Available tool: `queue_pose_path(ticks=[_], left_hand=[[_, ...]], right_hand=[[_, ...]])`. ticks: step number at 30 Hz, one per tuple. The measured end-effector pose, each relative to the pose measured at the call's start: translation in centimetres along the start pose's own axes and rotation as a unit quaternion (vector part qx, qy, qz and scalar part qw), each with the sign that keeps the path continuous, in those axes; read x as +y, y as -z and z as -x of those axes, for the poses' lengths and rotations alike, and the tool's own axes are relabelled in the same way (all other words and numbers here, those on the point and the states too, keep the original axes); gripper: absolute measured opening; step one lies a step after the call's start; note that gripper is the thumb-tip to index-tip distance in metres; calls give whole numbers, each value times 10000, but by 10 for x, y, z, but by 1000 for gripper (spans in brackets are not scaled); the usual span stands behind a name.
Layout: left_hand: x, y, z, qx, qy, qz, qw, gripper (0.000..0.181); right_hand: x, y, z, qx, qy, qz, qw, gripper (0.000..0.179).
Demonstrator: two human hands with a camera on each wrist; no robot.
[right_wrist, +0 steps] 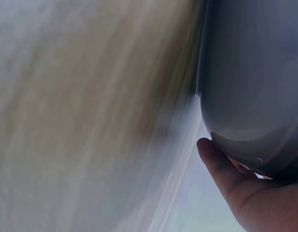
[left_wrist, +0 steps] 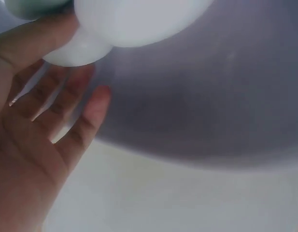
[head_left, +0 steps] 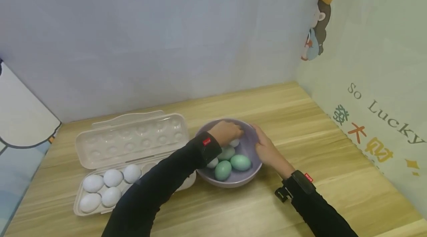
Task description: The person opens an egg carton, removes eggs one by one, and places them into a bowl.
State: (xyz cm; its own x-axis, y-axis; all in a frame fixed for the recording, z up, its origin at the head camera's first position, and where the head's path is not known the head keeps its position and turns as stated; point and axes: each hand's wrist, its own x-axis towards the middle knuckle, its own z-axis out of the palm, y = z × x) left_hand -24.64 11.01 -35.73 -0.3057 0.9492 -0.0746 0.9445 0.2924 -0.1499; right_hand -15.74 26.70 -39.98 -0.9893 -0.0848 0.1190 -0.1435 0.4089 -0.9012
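A purple bowl (head_left: pixel 230 183) holds several green eggs (head_left: pixel 241 163) and white eggs. My left hand (head_left: pixel 227 133) reaches down inside it. In the left wrist view, the thumb and fingers lie on either side of a white egg (left_wrist: pixel 76 54), while a larger-looking white egg (left_wrist: pixel 139 21) is beside them. At the bowl's right side, my right hand (head_left: pixel 268 148) grips the rim. The right wrist view shows the thumb (right_wrist: pixel 216 164) against the bowl's outer wall (right_wrist: pixel 250 96).
Left of the bowl, an egg carton (head_left: pixel 130 144) lies with its lid raised back; several white eggs (head_left: pixel 93 184) sit in its left cups. My left sleeve (head_left: pixel 156 189) covers part of the carton. Walls border the wooden table (head_left: pixel 267 100) behind and to the right.
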Motion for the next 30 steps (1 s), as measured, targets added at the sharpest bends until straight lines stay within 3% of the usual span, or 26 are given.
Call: queue_pose_path(ticks=[3, 6, 10, 13, 16, 21, 25, 30], left_hand=[[-3, 6, 9, -80, 135, 260, 9995, 28], [-8, 20, 26, -69, 259, 532, 9982, 36], [-10, 45, 67, 302, 678, 1014, 9921, 27], [-12, 55, 107, 680, 879, 985, 9889, 24], [-15, 52, 149, 844, 1064, 706, 9882, 34], [-14, 34, 215, 560, 1599, 833, 9820, 42], [-12, 21, 246, 115, 2036, 1110, 9727, 48], [-13, 10, 270, -315, 2513, 1333, 9582, 44]], right_hand=[[7, -4, -2, 11, 23, 5, 10000, 66], [6, -7, -3, 35, 99, 40, 9999, 66], [13, -9, -2, 106, 201, 84, 9997, 67], [12, -6, 0, 106, 183, 41, 9998, 68], [12, -3, 0, 61, 143, 43, 9999, 69], [10, -5, 0, -25, 44, -3, 10000, 71], [9, -3, 0, -38, 3, 149, 9999, 71], [6, -8, -1, -82, -43, 198, 9998, 71]])
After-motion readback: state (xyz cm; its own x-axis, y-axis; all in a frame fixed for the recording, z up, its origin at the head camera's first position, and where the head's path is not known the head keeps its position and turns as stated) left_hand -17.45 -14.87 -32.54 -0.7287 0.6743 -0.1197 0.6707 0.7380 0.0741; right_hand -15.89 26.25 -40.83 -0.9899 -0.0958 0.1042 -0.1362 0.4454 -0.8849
